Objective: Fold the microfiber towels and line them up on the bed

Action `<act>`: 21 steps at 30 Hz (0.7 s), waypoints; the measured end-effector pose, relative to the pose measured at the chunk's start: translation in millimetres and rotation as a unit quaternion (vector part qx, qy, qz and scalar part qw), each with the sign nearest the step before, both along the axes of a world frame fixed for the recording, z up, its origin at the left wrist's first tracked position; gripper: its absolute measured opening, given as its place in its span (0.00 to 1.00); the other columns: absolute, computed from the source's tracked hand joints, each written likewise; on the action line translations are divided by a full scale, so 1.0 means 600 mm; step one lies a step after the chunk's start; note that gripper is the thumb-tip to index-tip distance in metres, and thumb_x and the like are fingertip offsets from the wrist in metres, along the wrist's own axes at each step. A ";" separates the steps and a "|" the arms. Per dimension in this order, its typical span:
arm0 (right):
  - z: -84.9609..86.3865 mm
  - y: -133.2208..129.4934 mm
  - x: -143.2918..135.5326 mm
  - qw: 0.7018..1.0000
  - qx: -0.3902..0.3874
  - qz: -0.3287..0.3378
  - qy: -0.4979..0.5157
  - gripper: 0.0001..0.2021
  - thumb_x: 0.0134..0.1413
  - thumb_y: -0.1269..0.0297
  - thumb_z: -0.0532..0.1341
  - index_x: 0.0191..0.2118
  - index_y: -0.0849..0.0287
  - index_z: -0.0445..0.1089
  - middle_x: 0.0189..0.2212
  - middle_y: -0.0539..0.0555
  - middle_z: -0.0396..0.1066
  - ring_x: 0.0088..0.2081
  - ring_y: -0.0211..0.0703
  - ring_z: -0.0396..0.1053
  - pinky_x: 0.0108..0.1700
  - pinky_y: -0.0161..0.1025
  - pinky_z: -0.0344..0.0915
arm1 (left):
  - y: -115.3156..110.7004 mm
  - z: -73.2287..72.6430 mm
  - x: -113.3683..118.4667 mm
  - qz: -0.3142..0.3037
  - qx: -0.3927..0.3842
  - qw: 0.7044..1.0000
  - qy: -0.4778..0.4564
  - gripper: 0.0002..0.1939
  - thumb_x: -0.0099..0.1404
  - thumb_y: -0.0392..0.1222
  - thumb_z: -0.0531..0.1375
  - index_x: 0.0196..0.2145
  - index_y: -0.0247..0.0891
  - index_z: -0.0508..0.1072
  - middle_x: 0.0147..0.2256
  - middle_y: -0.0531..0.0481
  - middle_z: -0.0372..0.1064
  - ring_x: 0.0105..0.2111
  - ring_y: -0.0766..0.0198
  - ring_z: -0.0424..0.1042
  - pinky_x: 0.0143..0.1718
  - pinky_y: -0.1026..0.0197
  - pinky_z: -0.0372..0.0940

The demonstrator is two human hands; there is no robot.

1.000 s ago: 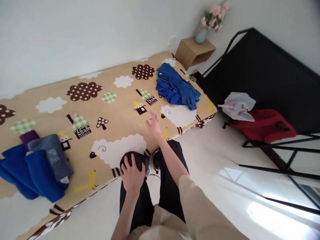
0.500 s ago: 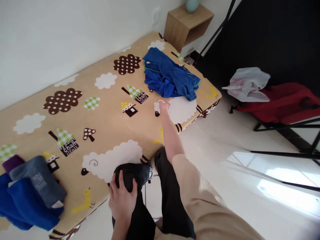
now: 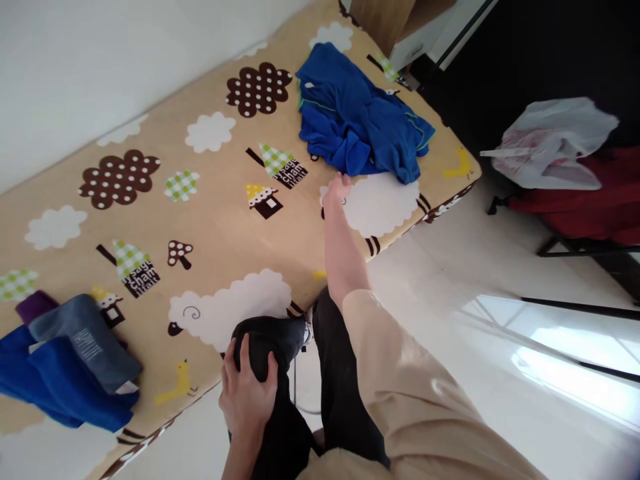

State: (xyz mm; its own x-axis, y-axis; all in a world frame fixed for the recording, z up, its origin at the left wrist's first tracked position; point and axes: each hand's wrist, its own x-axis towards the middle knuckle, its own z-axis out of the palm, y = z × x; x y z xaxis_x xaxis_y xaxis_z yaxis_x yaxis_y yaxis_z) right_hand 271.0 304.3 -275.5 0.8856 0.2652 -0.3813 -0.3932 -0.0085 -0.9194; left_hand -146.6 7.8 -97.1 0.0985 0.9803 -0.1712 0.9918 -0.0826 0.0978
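My left hand [image 3: 249,390] rests on the raised knee of my black trousers [image 3: 260,347], its fingers spread over the kneecap. Stretched forward over the bed, my right hand [image 3: 337,189] is just short of the near edge of a crumpled blue garment [image 3: 367,110] with thin green piping. Its fingers look loosely extended and hold nothing I can see; whether they touch the cloth I cannot tell. At the left end of the bed lie a folded grey-blue garment [image 3: 85,340] with pale lettering, a bright blue folded cloth [image 3: 75,383] and a purple one [image 3: 36,307].
The bed [image 3: 220,223] wears a tan sheet with sheep, clouds and houses, against a white wall [image 3: 100,67]. Beyond its far end stands a wooden nightstand [image 3: 383,23]. To the right, a plastic bag [image 3: 553,143] and red cloth [image 3: 575,207] sit by black metal bars [image 3: 575,308].
My right hand has moved forward, closer to the blue garment. My left hand stays on the knee. The view has tilted down, so the nightstand is mostly cut off at the top.
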 end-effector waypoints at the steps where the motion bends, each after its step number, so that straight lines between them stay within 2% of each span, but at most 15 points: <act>1: 0.013 -0.004 -0.006 0.999 0.002 -0.041 0.014 0.24 0.67 0.63 0.51 0.65 0.65 0.57 0.67 0.65 0.58 0.66 0.40 0.59 0.68 0.47 0.57 | -0.001 -0.001 -0.001 0.001 -0.001 1.000 -0.004 0.30 0.71 0.54 0.58 0.66 0.41 0.65 0.64 0.38 0.63 0.57 0.44 0.70 0.39 0.52 0.73; 2: 0.029 -0.008 -0.011 0.997 0.006 -0.072 0.021 0.23 0.68 0.62 0.51 0.64 0.66 0.58 0.65 0.65 0.62 0.65 0.41 0.61 0.67 0.47 0.59 | -0.001 -0.001 -0.002 0.002 -0.002 1.000 -0.010 0.30 0.71 0.54 0.58 0.66 0.41 0.65 0.64 0.38 0.63 0.58 0.44 0.69 0.40 0.51 0.73; 4: 0.068 -0.015 -0.019 0.996 0.029 -0.080 0.019 0.22 0.69 0.60 0.52 0.62 0.66 0.60 0.62 0.66 0.65 0.63 0.43 0.64 0.66 0.48 0.62 | -0.002 -0.003 -0.005 0.006 -0.002 1.000 -0.018 0.30 0.70 0.54 0.58 0.66 0.41 0.65 0.64 0.37 0.62 0.57 0.43 0.69 0.41 0.49 0.73; 6: 0.115 -0.018 -0.023 0.996 0.063 -0.055 0.010 0.24 0.69 0.58 0.52 0.63 0.67 0.60 0.59 0.66 0.67 0.61 0.45 0.66 0.63 0.50 0.65 | -0.003 -0.004 -0.009 0.006 0.000 1.000 -0.026 0.31 0.70 0.55 0.57 0.66 0.40 0.65 0.64 0.36 0.62 0.57 0.42 0.69 0.43 0.47 0.73; 9: 0.199 -0.021 -0.035 0.994 0.110 -0.003 -0.009 0.26 0.67 0.56 0.55 0.64 0.65 0.59 0.51 0.63 0.71 0.51 0.44 0.73 0.56 0.48 0.71 | -0.006 -0.006 -0.017 -0.007 0.000 0.999 -0.039 0.32 0.71 0.55 0.55 0.67 0.39 0.64 0.63 0.34 0.62 0.57 0.41 0.68 0.44 0.45 0.72; 12: 0.274 -0.064 -0.079 0.982 0.164 0.071 -0.056 0.23 0.63 0.56 0.58 0.60 0.60 0.65 0.40 0.55 0.72 0.41 0.39 0.73 0.47 0.41 0.72 | -0.011 -0.008 -0.023 -0.012 0.007 0.999 -0.043 0.32 0.71 0.56 0.54 0.66 0.38 0.65 0.63 0.34 0.62 0.56 0.40 0.68 0.46 0.44 0.71; 15: 0.311 -0.173 -0.156 0.962 0.176 0.171 -0.116 0.19 0.56 0.54 0.63 0.50 0.56 0.70 0.34 0.49 0.70 0.35 0.36 0.70 0.41 0.36 0.69 | -0.020 -0.006 -0.025 -0.005 0.030 0.998 -0.051 0.31 0.72 0.56 0.53 0.66 0.37 0.65 0.63 0.34 0.61 0.55 0.41 0.69 0.48 0.43 0.70; 18: 0.318 -0.318 -0.228 0.941 0.119 0.294 -0.116 0.15 0.43 0.54 0.70 0.34 0.57 0.71 0.28 0.47 0.68 0.30 0.36 0.66 0.34 0.35 0.66 | -0.029 -0.002 -0.026 0.014 0.040 0.998 -0.053 0.31 0.71 0.55 0.53 0.66 0.37 0.66 0.63 0.33 0.62 0.54 0.40 0.69 0.47 0.42 0.71; 21: 0.325 -0.451 -0.296 0.931 0.114 0.318 -0.137 0.13 0.41 0.55 0.72 0.28 0.56 0.71 0.25 0.47 0.69 0.28 0.37 0.66 0.33 0.36 0.66 | -0.036 0.001 -0.029 0.026 0.047 0.997 -0.051 0.31 0.71 0.55 0.52 0.65 0.37 0.66 0.62 0.33 0.62 0.53 0.39 0.69 0.46 0.41 0.71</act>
State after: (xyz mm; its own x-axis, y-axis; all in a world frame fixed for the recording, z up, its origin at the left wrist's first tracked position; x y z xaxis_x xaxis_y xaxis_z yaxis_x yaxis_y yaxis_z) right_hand 93.4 33.9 -80.4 0.5783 0.8151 -0.0343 -0.1260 0.0476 -0.9909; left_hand -163.9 -13.9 -96.6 0.0593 0.9957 -0.0707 0.9804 -0.0448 0.1921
